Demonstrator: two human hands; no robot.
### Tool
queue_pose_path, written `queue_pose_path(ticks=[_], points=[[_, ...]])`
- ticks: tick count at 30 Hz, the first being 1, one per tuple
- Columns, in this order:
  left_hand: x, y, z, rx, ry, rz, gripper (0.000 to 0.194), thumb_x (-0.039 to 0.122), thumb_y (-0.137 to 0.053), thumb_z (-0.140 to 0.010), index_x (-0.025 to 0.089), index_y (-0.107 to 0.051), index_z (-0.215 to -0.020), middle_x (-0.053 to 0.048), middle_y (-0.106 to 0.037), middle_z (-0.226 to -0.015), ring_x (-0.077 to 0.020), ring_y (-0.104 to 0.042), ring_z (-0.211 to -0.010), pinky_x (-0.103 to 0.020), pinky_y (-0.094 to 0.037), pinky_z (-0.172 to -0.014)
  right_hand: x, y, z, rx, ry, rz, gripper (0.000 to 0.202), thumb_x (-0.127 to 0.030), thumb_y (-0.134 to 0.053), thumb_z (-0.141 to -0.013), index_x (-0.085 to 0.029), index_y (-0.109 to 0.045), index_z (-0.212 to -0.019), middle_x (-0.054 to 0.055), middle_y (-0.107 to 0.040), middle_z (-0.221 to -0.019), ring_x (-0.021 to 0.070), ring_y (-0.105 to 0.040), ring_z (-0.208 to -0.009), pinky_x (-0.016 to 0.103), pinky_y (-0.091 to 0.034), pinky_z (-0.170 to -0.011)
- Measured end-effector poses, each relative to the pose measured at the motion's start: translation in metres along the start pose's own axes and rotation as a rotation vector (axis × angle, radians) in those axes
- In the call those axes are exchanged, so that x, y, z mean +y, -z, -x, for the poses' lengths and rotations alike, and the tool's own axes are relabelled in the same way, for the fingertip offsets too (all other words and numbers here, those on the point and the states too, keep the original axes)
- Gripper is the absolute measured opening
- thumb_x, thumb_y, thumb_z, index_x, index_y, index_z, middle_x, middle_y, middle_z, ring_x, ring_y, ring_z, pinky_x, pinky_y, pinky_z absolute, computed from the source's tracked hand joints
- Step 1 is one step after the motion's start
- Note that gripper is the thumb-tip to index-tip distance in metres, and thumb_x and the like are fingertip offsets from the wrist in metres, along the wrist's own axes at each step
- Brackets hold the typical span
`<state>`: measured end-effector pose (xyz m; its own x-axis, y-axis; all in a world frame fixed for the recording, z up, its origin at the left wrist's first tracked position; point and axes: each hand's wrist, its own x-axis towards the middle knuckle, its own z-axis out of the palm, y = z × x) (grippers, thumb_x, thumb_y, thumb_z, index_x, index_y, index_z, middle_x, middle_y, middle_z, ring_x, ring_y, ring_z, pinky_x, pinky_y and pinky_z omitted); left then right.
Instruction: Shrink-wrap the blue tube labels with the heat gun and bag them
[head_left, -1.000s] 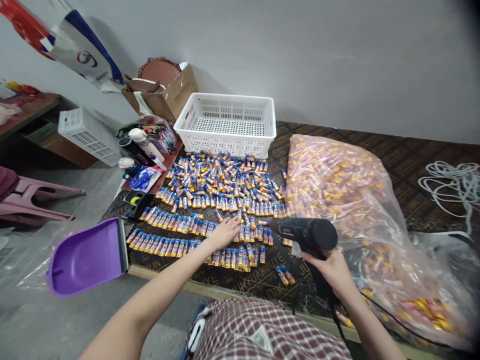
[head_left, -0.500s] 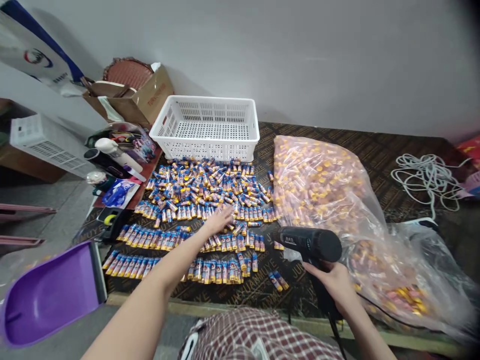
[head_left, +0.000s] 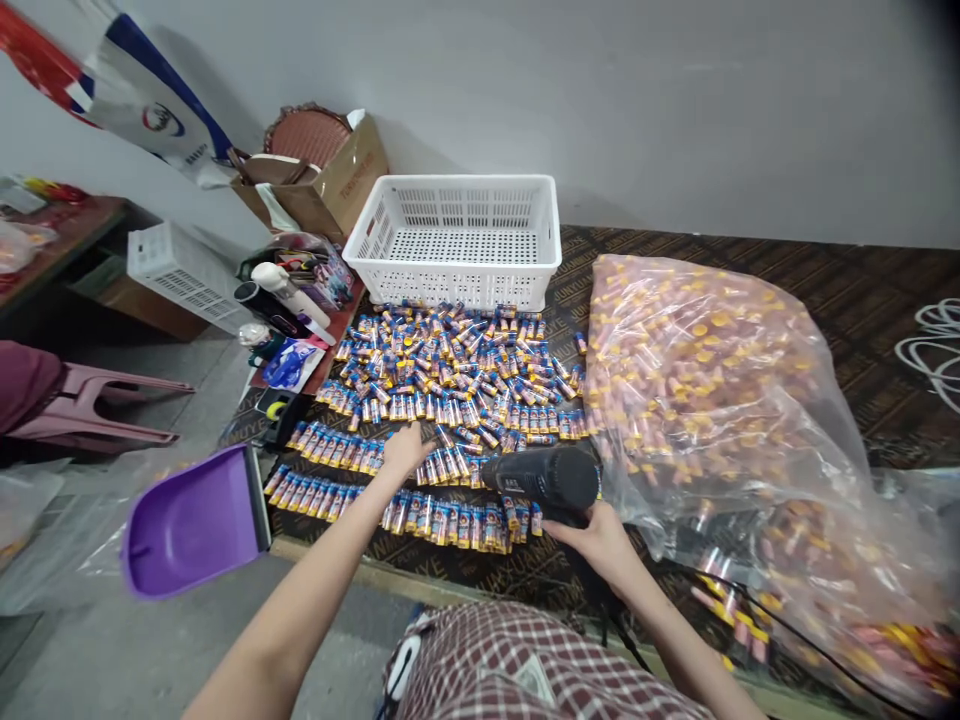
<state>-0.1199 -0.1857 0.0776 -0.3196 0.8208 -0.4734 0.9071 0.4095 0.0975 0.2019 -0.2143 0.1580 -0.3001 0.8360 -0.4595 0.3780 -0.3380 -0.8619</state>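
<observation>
My right hand (head_left: 600, 540) is wrapped round the handle of a black heat blower (head_left: 544, 478), whose nozzle points left over the small tubes. My left hand (head_left: 409, 448) rests at the second row of tubes, fingers toward them; what its fingertips hold, if anything, is too small to tell. The tubes, blue and yellow at the ends, lie in a loose pile (head_left: 450, 350) in front of the white crate. Nearer to me they lie side by side in rows, the front one (head_left: 442, 522) close to the table's edge.
A white crate (head_left: 454, 268) stands behind the pile. At the right lies a large clear bag (head_left: 697, 350) of pink and yellow tubes. A black cord crosses the lower right. A purple dustpan (head_left: 195, 525) and bottles (head_left: 289, 290) are at the left.
The view has shifted. My left hand has moved left and toward me, off the loose pile to the rows. The blower in my right hand has moved left, over the rows.
</observation>
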Motion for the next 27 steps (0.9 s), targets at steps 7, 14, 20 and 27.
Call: queue_pose_path(ticks=[7,14,20,27], points=[[0.014,-0.039,0.011,-0.106,0.202,0.128,0.092,0.070,-0.050,-0.064,0.015,-0.028,-0.133,-0.029,-0.037,-0.130,-0.0409,-0.049,-0.110,-0.047,-0.042,-0.083,0.018,0.029,0.017,0.104,-0.043,0.016,0.040,-0.034,-0.072,-0.060,-0.011,-0.069,-0.093,0.011,-0.071,-0.095,0.0279,-0.065,-0.087,0.038,-0.051,-0.080],[0.043,-0.058,0.009,-0.036,0.262,0.141,0.099,0.065,-0.061,-0.055,0.018,-0.024,-0.134,-0.025,-0.032,-0.132,-0.0412,-0.035,-0.119,-0.052,-0.036,-0.087,0.039,0.080,0.048,0.381,-0.222,0.130,0.042,-0.042,-0.073,-0.054,-0.009,-0.070,-0.080,0.013,-0.072,-0.083,0.0320,-0.066,-0.080,0.039,-0.051,-0.070],[0.073,-0.065,0.011,0.005,0.235,0.191,0.079,0.046,-0.067,-0.058,0.019,-0.034,-0.123,-0.020,-0.040,-0.121,-0.0357,-0.043,-0.112,-0.042,-0.041,-0.081,0.032,0.055,0.045,0.271,-0.118,0.001,0.041,-0.036,-0.072,-0.059,-0.009,-0.070,-0.090,0.012,-0.071,-0.093,0.0304,-0.065,-0.088,0.040,-0.050,-0.080],[0.087,-0.064,0.004,-0.030,0.171,0.182,0.076,0.042,-0.074,-0.051,0.018,-0.041,-0.116,-0.020,-0.043,-0.119,-0.0369,-0.047,-0.109,-0.043,-0.042,-0.081,0.030,0.055,0.045,0.241,-0.118,-0.018,0.039,-0.035,-0.074,-0.055,-0.010,-0.071,-0.085,0.011,-0.072,-0.087,0.0285,-0.066,-0.081,0.039,-0.052,-0.077]])
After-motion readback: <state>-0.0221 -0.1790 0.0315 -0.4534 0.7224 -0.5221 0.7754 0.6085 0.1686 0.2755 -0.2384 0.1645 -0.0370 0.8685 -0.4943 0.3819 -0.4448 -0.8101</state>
